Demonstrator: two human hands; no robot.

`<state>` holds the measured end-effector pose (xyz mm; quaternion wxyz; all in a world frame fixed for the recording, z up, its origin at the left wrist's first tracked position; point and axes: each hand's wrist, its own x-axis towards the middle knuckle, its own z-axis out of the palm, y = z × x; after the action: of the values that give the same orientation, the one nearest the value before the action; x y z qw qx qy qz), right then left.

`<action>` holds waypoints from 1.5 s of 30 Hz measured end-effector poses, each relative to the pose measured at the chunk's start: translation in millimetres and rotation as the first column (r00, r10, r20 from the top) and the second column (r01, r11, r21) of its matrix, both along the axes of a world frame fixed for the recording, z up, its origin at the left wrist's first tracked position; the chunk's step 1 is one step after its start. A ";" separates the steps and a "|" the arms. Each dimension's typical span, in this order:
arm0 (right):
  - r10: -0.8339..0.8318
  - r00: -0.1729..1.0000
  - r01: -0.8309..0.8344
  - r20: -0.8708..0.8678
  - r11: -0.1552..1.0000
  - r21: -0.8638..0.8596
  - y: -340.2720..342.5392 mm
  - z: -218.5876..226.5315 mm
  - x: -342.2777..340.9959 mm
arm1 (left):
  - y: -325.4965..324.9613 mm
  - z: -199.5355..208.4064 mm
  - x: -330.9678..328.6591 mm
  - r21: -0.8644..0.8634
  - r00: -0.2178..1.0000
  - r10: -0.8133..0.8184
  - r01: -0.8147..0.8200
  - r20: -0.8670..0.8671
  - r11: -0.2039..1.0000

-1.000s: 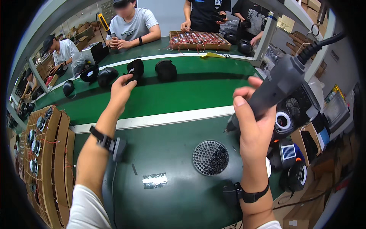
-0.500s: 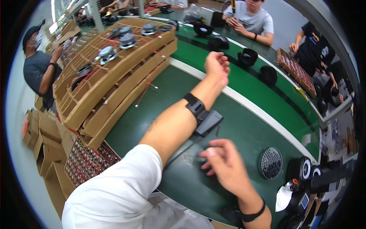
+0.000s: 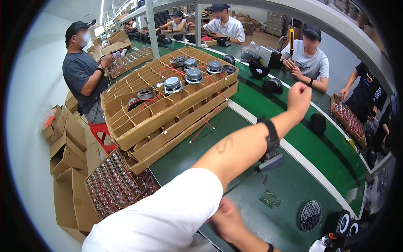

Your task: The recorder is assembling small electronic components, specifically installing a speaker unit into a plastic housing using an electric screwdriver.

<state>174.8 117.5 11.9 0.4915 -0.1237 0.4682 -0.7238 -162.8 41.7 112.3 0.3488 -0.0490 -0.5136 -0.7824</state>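
Observation:
My left arm, in a white sleeve, stretches across the bench to the green conveyor belt (image 3: 289, 122). The left hand (image 3: 299, 95) is over the belt with its fingers curled closed; whatever they hold, if anything, is hidden. Black rounded shells (image 3: 273, 85) stand on the belt to its left, and another shell (image 3: 317, 124) is to its right, nearer me. Low beside the left sleeve is my right hand (image 3: 228, 220), its fingers mostly hidden behind that arm. Under the left wrist strap (image 3: 270, 136) shows a dark grey wedge-shaped thing (image 3: 272, 162) with a thin dark cable or rod.
Stacked cardboard divider trays (image 3: 168, 122) with grey round speakers (image 3: 172, 85) and red wires fill the left. A box of small wired parts (image 3: 119, 180) lies below them. A round dish of black bits (image 3: 310, 216) sits at right. Co-workers (image 3: 308, 63) stand or sit beyond the belt.
My left hand has reached farther out, and its fingers have curled in. My right hand has drawn back toward the left sleeve. The view has shifted, showing more of the far side.

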 end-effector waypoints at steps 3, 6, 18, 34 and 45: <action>0.514 0.711 -0.409 -0.479 0.857 0.314 -21.0 -10.6 24.8 | -28.1 40.4 -21.9 -0.183 0.981 0.152 -0.173 -0.120 0.968; 0.232 0.529 -0.312 -0.816 0.948 0.068 -35.3 -15.0 25.0 | -4.8 65.9 -20.7 -0.252 0.977 0.142 -0.180 -0.162 0.951; -0.459 0.834 0.484 -0.306 0.875 0.008 34.3 20.1 -90.1 | -19.2 57.2 16.5 -0.422 0.980 -0.198 0.166 -0.033 0.891; -0.371 0.835 0.454 -0.407 0.882 0.128 21.9 -3.3 -110.0 | 2.8 -43.2 54.9 0.328 0.983 -0.183 0.161 0.035 0.931; -0.490 0.767 0.572 -0.415 0.815 0.094 18.7 10.6 -98.6 | 8.3 -61.5 61.3 -0.647 0.781 0.283 -0.621 -0.557 0.441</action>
<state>76.2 136.3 22.5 0.1777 -0.0663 0.6437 -0.7414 -101.5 50.0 50.8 0.5763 -0.2045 -0.7275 -0.3111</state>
